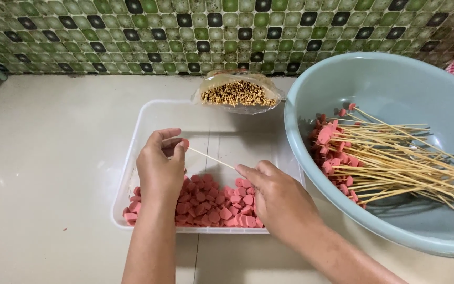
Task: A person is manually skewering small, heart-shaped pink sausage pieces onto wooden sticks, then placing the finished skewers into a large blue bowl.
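While a thin, pale bamboo skewer point(211, 158) spans the gap between the two hands, a small pink sausage slice point(185, 143) sits on its far tip, round and smooth-edged. The skewer is straight and slants slightly downward from left to right, hanging above a clear plastic tray point(148, 113). The left hand point(160, 167) has its thumb and forefinger pinched nearly shut around the slice at the skewer's tip, the other fingers loosely curled. The right hand point(277, 197) pinches the skewer's near end between closed fingertips, knuckles up. Below both hands, the rectangular, thin-walled tray holds a heap of cut sausage pieces point(211, 202), matte pink and chunky, gathered at its near edge. Behind the tray lies a crinkled transparent bag of skewers point(238, 93), their cut ends showing as tan dots. To the right, a glossy pale-blue plastic basin point(390, 79) contains a pile of finished skewers point(395, 158), sticks fanning rightward and pink slices clustered on their left ends. Everything rests on a smooth cream surface point(53, 158) beneath a wall of green and black mosaic tiles point(132, 31).
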